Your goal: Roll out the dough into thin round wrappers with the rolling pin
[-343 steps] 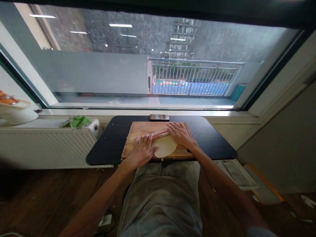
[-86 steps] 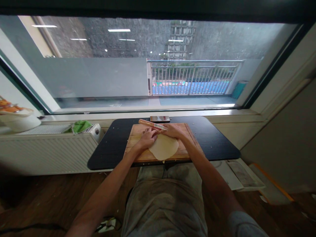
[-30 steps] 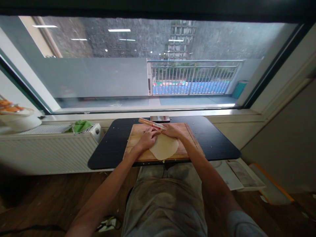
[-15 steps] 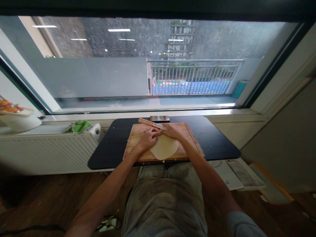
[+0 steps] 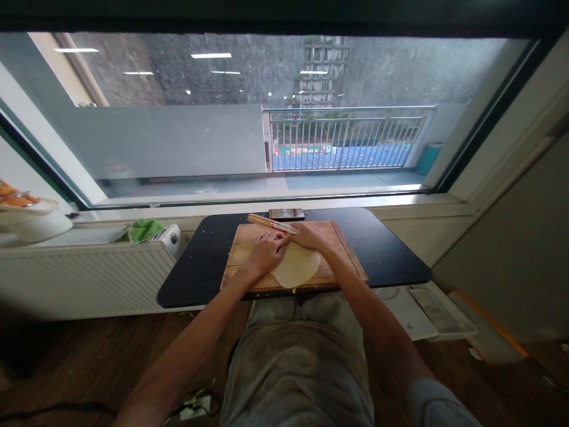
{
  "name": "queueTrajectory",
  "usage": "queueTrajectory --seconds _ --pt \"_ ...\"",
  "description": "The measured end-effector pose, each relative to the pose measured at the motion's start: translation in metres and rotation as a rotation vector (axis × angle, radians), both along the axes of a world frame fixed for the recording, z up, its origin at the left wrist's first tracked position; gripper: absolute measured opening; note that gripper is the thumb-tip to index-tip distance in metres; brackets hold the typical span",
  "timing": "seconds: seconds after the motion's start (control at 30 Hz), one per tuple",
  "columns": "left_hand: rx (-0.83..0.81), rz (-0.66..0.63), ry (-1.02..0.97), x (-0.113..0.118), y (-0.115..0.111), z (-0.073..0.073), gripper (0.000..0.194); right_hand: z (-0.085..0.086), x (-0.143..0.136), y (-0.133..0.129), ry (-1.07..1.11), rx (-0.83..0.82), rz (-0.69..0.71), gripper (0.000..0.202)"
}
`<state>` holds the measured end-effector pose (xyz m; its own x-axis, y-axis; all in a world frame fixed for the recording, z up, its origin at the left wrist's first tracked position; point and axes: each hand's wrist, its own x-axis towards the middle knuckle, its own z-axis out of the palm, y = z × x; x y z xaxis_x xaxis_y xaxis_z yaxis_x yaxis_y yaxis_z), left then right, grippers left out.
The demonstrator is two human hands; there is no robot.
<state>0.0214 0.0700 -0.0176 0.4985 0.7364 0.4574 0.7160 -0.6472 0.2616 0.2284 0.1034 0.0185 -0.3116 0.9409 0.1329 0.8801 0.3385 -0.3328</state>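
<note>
The left hand [image 5: 265, 254] and right hand [image 5: 310, 236] meet at the far edge of the flat dough [image 5: 296, 268] on the board [image 5: 239, 252]; I cannot tell whether they pinch it. A rolling pin [image 5: 270, 223] slants beyond.

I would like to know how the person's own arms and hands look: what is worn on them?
The left hand and right hand wear no gloves, and no watch or bracelet shows. The left forearm and right forearm are bare. A grey-blue cloth sleeve shows above the right elbow, near the bottom edge; any left sleeve is out of view.
</note>
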Motion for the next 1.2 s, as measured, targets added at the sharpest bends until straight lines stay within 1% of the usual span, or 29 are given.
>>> queueTrajectory --seconds 0.13,0.23,0.37,0.5,0.67,0.93,1.07,1.2 --pt "0.002 0.027 0.045 0.002 -0.002 0.001 0.034 0.0 0.0 0.0 -0.034 0.001 0.008 0.049" --pt "-0.022 0.021 -0.012 0.001 0.002 -0.004 0.035 0.0 0.0 -0.001 -0.063 0.009 -0.015 0.048" --pt "-0.042 0.009 -0.076 -0.001 0.006 -0.008 0.034 0.002 0.0 -0.002 -0.056 0.021 -0.011 0.049" --pt "-0.045 0.0 -0.049 -0.002 0.007 -0.008 0.035 0.004 0.0 -0.002 -0.055 -0.002 -0.013 0.047" --pt "-0.06 -0.014 -0.045 -0.004 0.009 -0.01 0.036 0.004 0.0 -0.001 -0.046 -0.027 -0.067 0.048" --pt "-0.055 -0.011 -0.017 -0.005 0.011 -0.012 0.039 0.008 0.0 -0.004 -0.046 -0.024 -0.059 0.041" --pt "-0.053 -0.028 -0.004 -0.006 0.011 -0.013 0.042 0.004 0.002 -0.002 -0.038 0.006 -0.021 0.041" --pt "-0.06 -0.036 -0.034 -0.006 0.01 -0.013 0.047 -0.001 0.005 0.002 -0.042 0.02 -0.029 0.043"
